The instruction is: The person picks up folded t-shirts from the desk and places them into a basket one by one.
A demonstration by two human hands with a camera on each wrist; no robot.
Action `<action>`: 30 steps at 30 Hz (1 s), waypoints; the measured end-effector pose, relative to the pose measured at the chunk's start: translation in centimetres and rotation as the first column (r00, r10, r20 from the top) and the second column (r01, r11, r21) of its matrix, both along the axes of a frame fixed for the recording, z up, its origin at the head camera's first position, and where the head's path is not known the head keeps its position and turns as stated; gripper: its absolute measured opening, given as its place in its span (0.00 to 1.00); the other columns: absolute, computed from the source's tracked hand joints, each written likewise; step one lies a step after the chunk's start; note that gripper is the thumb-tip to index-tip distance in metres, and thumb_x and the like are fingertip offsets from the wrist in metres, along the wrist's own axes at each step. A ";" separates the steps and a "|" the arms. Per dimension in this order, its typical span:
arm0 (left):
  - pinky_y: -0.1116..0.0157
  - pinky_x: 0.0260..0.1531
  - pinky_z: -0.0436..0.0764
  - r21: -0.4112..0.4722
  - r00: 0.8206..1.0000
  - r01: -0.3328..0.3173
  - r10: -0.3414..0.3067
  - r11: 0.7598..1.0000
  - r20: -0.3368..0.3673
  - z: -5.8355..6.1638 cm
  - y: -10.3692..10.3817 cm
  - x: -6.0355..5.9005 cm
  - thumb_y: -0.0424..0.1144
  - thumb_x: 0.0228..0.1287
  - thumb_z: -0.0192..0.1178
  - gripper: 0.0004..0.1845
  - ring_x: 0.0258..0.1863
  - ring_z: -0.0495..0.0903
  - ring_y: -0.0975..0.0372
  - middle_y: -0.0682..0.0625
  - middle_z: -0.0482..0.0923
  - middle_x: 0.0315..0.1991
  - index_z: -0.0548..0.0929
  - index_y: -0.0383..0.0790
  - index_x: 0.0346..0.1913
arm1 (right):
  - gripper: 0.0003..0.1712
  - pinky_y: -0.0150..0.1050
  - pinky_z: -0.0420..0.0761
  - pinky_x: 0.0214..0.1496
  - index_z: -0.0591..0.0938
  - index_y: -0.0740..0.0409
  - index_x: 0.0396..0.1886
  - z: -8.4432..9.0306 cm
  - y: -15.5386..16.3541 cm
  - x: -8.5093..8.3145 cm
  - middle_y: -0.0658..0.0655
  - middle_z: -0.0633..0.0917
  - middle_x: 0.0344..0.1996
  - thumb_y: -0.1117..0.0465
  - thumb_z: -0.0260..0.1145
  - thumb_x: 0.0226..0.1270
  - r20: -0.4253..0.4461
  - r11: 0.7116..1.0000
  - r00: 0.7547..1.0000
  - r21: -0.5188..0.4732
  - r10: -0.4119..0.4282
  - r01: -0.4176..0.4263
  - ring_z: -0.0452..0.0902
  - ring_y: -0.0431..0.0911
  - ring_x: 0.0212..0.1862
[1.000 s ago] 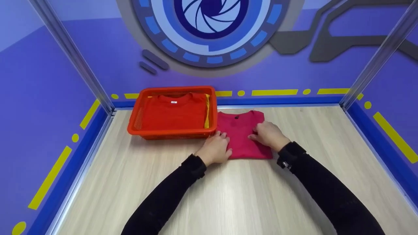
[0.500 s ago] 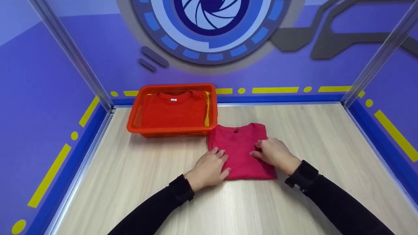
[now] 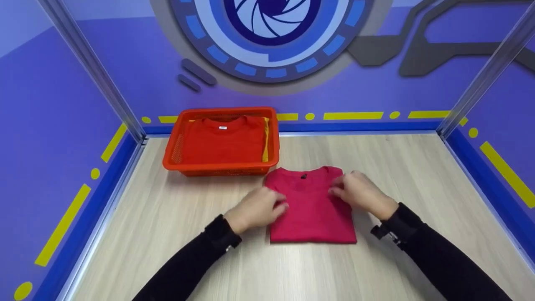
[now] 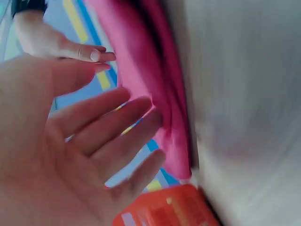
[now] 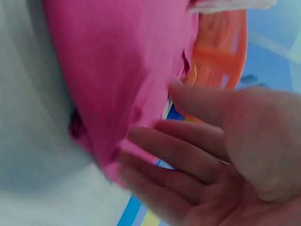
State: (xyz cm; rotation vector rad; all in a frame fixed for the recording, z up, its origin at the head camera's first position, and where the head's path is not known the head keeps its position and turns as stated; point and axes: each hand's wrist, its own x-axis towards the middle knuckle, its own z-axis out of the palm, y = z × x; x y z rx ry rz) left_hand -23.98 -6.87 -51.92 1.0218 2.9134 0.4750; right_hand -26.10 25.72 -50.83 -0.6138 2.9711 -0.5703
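Resting my left hand (image 3: pixel 256 207) and right hand (image 3: pixel 363 194) at the side edges of the folded pink T-shirt (image 3: pixel 311 213) in mid-frame on the wooden table (image 3: pixel 167 234), I have my fingers straight and loosely spread, gripping nothing. A careless drag could, I judge, undo the fold. The orange basket (image 3: pixel 273 142) sits upper left.

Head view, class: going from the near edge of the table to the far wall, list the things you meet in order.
Folded pink shirt → orange basket holding a folded red shirt → purple wall.
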 end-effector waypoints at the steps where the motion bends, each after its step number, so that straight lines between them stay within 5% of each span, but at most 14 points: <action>1: 0.61 0.34 0.82 0.014 0.999 -0.040 0.041 0.999 -0.030 0.2 -0.2 -0.7 0.45 0.81 0.64 0.13 0.27 0.81 0.58 0.51 0.84 0.26 0.91 0.45 0.37 | 0.09 0.44 0.85 0.38 0.95 0.60 0.45 0.2 0.3 -0.6 0.55 0.93 0.30 0.59 0.77 0.73 -0.015 1.000 1.000 -0.015 -0.019 0.019 0.86 0.47 0.32; 5: 0.54 0.36 0.88 -0.001 0.968 -0.196 0.193 0.981 -0.161 0.0 -0.3 -3.0 0.42 0.80 0.64 0.11 0.33 0.89 0.52 0.48 0.87 0.31 0.91 0.41 0.39 | 0.21 0.59 0.88 0.58 0.90 0.67 0.61 0.3 1.5 -3.0 0.67 0.95 0.49 0.60 0.74 0.75 -0.019 0.994 0.994 -0.005 -0.112 0.112 0.91 0.64 0.55; 9: 0.49 0.47 0.92 -0.031 0.977 -0.200 0.197 0.979 -0.082 -0.8 0.3 -3.9 0.43 0.81 0.64 0.13 0.47 0.92 0.47 0.42 0.91 0.47 0.91 0.38 0.52 | 0.26 0.63 0.84 0.67 0.86 0.69 0.68 -0.4 1.8 -4.9 0.71 0.91 0.59 0.59 0.72 0.77 0.074 0.991 0.988 0.018 -0.133 0.132 0.86 0.67 0.65; 14: 0.47 0.53 0.91 -0.117 0.982 -0.189 0.189 0.975 -0.018 -1.2 0.8 -4.0 0.46 0.80 0.66 0.15 0.54 0.90 0.46 0.41 0.88 0.59 0.91 0.39 0.57 | 0.22 0.59 0.85 0.62 0.87 0.69 0.63 -1.4 1.4 -5.7 0.71 0.88 0.53 0.60 0.72 0.77 0.123 0.997 0.991 0.053 -0.061 0.055 0.85 0.62 0.55; 18: 0.49 0.48 0.92 -0.148 0.976 -0.216 0.210 0.965 -0.058 -0.9 0.9 -4.3 0.46 0.80 0.67 0.13 0.49 0.92 0.48 0.43 0.91 0.50 0.92 0.40 0.51 | 0.18 0.57 0.84 0.56 0.87 0.69 0.58 -1.7 1.2 -5.5 0.67 0.86 0.47 0.60 0.71 0.78 0.117 0.996 0.993 0.091 -0.017 0.006 0.82 0.58 0.48; 24: 0.52 0.46 0.93 -0.152 0.970 -0.225 0.206 0.962 -0.129 -1.3 1.2 -4.5 0.45 0.80 0.68 0.15 0.47 0.92 0.47 0.41 0.91 0.47 0.91 0.35 0.53 | 0.23 0.57 0.83 0.59 0.83 0.70 0.68 -1.8 1.3 -5.4 0.69 0.83 0.52 0.62 0.68 0.80 0.117 0.995 0.993 0.100 0.013 -0.024 0.81 0.61 0.53; 30: 0.49 0.49 0.92 -0.132 0.978 -0.210 0.205 0.969 -0.049 -1.6 1.3 -4.8 0.45 0.78 0.70 0.16 0.50 0.91 0.46 0.40 0.90 0.49 0.89 0.34 0.53 | 0.18 0.53 0.81 0.53 0.86 0.70 0.61 -2.3 1.5 -5.6 0.65 0.81 0.45 0.63 0.69 0.79 0.109 0.997 0.994 0.073 0.032 -0.040 0.78 0.56 0.46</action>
